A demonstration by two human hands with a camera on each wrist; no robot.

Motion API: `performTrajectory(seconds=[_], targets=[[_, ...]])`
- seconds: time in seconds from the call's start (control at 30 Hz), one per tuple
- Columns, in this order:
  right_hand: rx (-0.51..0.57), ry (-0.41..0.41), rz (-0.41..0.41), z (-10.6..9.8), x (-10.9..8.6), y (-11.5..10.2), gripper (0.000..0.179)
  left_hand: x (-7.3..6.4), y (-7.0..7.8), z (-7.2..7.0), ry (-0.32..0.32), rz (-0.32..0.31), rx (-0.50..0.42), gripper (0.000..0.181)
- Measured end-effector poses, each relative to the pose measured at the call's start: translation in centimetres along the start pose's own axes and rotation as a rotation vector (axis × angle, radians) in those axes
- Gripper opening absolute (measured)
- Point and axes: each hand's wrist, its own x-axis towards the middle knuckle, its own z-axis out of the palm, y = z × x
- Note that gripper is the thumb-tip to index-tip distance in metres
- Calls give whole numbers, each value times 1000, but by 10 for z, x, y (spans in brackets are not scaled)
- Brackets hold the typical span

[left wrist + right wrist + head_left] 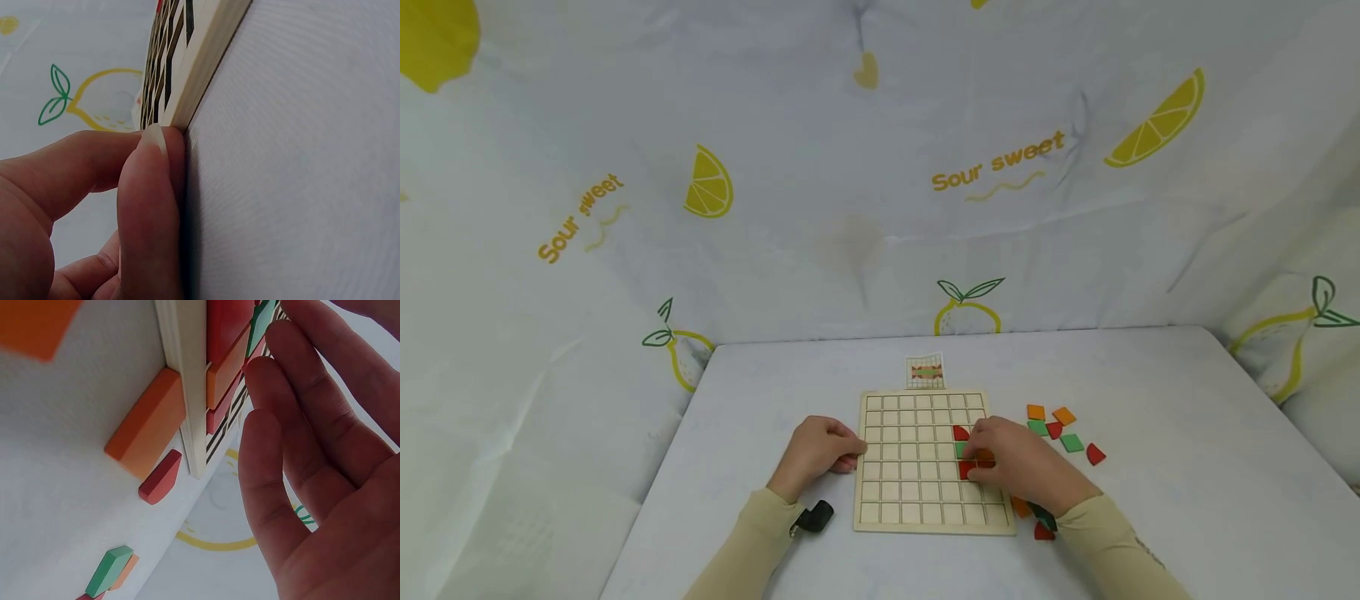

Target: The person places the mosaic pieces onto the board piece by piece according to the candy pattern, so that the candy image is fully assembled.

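Observation:
A pale wooden grid board point(910, 483) lies flat on the table. My left hand point(822, 446) is at its left edge; in the left wrist view the thumb point(148, 206) and index finger meet there, gripping the rim. My right hand point(1026, 462) is over the board's right columns, its fingers point(262, 450) fairly straight and fingertips by a green piece point(259, 328). Around those fingertips lie a red quarter-round piece point(960, 433), a green square point(960, 451), a red piece point(966, 470) and an orange piece point(985, 454), partly covered by the hand.
A small pattern card point(925, 372) lies behind the board. Loose orange squares point(1036, 412), green squares point(1072, 442) and red pieces point(1095, 454) are scattered to the right. More pieces, including a red one point(1043, 532), lie beside the right forearm. A white lemon-print cloth point(820, 250) hangs behind the table.

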Motion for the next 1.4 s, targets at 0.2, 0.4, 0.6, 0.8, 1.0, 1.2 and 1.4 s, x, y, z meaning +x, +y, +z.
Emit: performTrajectory(seconds=[0.2,0.4,0.6,0.8,1.0,1.2,1.4], targets=[[-7,2,-11,1,-1,-2,12,1,-1,0,-1,-1,-3,18],[-45,5,-9,4,1,-4,11,1,-1,1,1,3,-4,18],[-60,29,-14,4,1,-5,12,2,0,1,2,-2,0,18],[-68,36,-41,3,0,-5,10,2,-1,0,2,2,4,18],[-31,33,-27,-2,1,-4,9,2,-1,0,6,0,5,18],[81,31,72,-15,-1,14,9,2,0,0,9,-2,5,19],[184,111,144,-37,-20,58,17,1,0,1,1,-3,4,19]])
